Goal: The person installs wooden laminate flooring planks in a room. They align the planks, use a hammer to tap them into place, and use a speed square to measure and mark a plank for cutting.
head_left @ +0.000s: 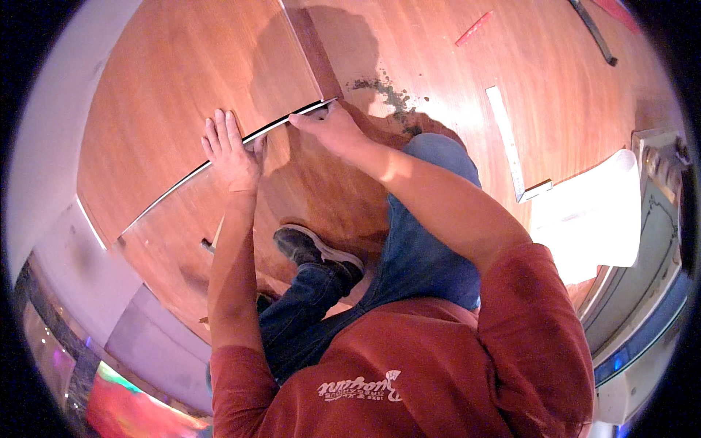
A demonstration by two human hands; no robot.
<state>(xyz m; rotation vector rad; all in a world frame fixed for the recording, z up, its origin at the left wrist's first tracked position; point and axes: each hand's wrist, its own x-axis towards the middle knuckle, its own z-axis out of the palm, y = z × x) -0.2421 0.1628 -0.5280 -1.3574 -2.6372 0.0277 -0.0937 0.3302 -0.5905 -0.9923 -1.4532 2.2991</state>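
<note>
A long, narrow black-and-white strip (186, 176) runs diagonally along the edge of a wooden panel (161, 87). My left hand (232, 155) rests on the panel and strip, fingers stretched out above it and thumb just below it. My right hand (332, 125) grips the strip near its right end, thumb along it, beside the meeting point with a darker upright band (315, 51); some of its fingers are hidden. A scatter of dark bits (391, 95) lies on the wood to the right of that hand.
On the wood at right lie a metal square (504, 131), a red stick (473, 28), a dark bar (591, 29) and a large white sheet (584, 212). My bent legs and shoe (299, 248) occupy the middle. A pale frame-like object (635, 306) stands at the right edge.
</note>
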